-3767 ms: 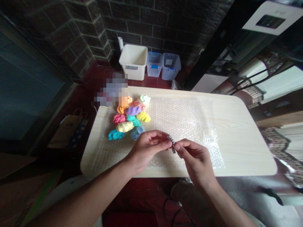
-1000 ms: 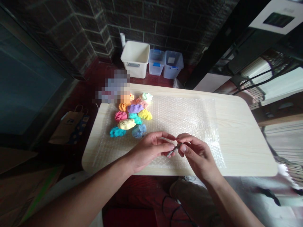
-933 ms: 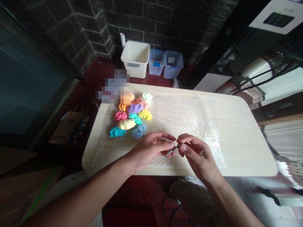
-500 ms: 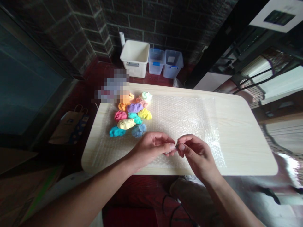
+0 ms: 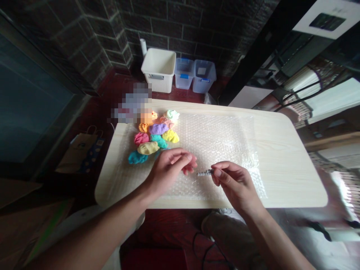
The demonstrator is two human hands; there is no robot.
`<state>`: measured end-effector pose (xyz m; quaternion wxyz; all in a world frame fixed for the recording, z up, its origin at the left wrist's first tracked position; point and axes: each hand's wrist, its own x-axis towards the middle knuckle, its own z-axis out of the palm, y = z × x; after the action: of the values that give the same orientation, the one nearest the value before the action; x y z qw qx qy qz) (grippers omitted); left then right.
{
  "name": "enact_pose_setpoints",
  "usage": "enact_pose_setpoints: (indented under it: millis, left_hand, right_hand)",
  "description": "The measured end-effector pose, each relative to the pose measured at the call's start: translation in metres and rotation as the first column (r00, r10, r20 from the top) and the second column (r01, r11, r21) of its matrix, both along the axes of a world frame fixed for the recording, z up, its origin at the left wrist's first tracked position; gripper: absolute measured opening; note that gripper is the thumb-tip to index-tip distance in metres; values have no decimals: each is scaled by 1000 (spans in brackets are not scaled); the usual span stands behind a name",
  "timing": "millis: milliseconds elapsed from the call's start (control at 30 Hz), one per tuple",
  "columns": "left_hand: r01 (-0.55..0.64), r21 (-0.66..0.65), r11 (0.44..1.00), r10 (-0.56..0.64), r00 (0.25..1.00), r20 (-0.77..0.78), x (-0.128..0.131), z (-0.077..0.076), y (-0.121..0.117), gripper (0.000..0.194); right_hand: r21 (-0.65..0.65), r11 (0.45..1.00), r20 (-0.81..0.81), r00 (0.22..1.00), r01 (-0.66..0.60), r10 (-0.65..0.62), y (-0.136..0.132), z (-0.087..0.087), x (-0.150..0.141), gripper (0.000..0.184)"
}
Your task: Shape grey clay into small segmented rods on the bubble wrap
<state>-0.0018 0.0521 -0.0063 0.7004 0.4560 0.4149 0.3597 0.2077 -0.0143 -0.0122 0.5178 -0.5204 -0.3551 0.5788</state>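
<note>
My right hand (image 5: 234, 180) pinches one end of a thin grey beaded strip (image 5: 204, 173) between thumb and fingers. The strip points left, above the bubble wrap (image 5: 216, 138), and its gripped end is hidden. Apart from it, on the left, is my left hand (image 5: 173, 165), fingers loosely curled and nothing visible in them. Beyond that hand sit several soft, crumpled lumps: a teal-blue lump (image 5: 137, 157), a pale yellow lump (image 5: 148, 148), a green lump (image 5: 159, 141), a bright yellow lump (image 5: 171, 136) and a purple lump (image 5: 158, 129). My left hand mostly covers a blue lump.
The bubble wrap lies on a pale wooden table (image 5: 292, 168) with rounded corners. Behind it on the floor stand a cream bin (image 5: 161, 80) and two clear boxes, one a clear box (image 5: 204, 78) with a blue latch. A paper bag (image 5: 80, 148) is at the left.
My left hand has let go of the grey strip and moved left, in front of the blue lump. More of the strip now shows. My right hand stays nearly in place, holding it.
</note>
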Motion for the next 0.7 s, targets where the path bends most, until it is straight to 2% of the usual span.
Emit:
enact_pose_setpoints:
  millis: [67, 133, 167, 267, 367, 433, 500, 600, 700]
  left_hand:
    - [-28, 290, 957, 88, 977, -195, -8, 2, 5, 19]
    - [98, 536, 839, 125, 922, -366, -14, 2, 7, 12]
    - [200, 608, 768, 117, 890, -441, -16, 1, 7, 14]
    - [479, 658, 581, 76, 773, -630, -17, -7, 5, 30]
    - [640, 600, 481, 90, 644, -759, -15, -14, 4, 31]
    - [687, 563, 459, 102, 588, -802, -15, -17, 4, 23]
    - [694, 554, 460, 112, 574, -811, -15, -17, 4, 17]
    - [655, 583, 480, 96, 622, -777, -16, -16, 3, 15]
    - [593, 618, 516, 53, 698, -714, -16, -12, -2, 20]
  right_hand:
    - [-6, 1000, 56, 998, 4, -4, 2, -2, 7, 19]
    - [-24, 1000, 132, 991, -9, 12, 4, -4, 17, 21]
    - [-44, 999, 176, 984, -21, 29, 6, -5, 22, 23]
    - [-141, 987, 301, 947, -75, 114, 11, -7, 35, 32]
    - [-198, 972, 374, 906, -128, 196, 11, -8, 42, 39]
    - [-200, 968, 413, 883, -154, 226, 8, -8, 43, 41]
    - [-199, 969, 463, 857, -149, 227, 5, -9, 43, 40]
    - [-187, 976, 567, 798, -115, 203, 0, -11, 44, 36]
    - [-155, 984, 710, 681, -93, 176, -3, -12, 47, 31]
